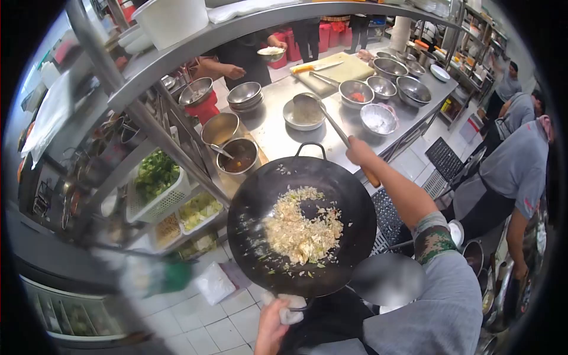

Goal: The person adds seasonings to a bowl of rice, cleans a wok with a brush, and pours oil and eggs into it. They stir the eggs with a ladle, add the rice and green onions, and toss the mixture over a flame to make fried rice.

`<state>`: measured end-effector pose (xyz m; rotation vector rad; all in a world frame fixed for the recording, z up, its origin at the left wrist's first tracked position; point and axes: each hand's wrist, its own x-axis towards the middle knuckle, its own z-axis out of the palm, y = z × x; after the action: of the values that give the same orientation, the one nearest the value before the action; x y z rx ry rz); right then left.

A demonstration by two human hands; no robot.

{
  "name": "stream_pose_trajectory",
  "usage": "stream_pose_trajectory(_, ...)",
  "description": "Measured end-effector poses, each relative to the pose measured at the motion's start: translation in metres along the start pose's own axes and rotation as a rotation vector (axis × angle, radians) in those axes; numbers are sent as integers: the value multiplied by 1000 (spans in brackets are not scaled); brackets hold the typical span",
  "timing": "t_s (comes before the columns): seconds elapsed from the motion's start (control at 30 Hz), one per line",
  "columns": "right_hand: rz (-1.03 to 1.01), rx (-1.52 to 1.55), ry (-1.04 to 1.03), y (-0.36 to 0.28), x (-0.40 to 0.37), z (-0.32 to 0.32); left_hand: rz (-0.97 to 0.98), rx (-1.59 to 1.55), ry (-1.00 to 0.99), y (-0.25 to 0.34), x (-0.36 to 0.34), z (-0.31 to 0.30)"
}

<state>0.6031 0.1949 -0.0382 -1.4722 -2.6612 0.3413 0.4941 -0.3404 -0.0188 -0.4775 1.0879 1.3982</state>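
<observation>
Gripping the wok (355, 207) through a cloth (290, 309) at 6 o'clock, your left hand (269, 328) is closed. Your right hand (358, 151) is fisted on the ladle (327, 120), toward 12.

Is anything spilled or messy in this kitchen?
No rice has spilled: it stays in the wok, with loose grains clinging to its left wall. The left hand grips the wok, the right hand a ladle. Only a white bag-like thing on the floor tiles looks out of place.

Legible text: none in view.
Wok (248, 207): bare black metal, no stamp readable.
Ladle (331, 124): no marking readable.
White bucket (171, 18): plain side, nothing readable.
Grey shirt (515, 171), far right: red mark, too small to read.
</observation>
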Motion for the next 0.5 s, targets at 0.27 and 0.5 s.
stream_pose_trajectory(0.27, -3, 140, 127, 109, -130, -27, 71, 1, 97, -127, -61, 45)
stream_pose_trajectory(0.5, -149, 186, -339, 181, -285, -117, 233, -67, 252, -153, -97, 52)
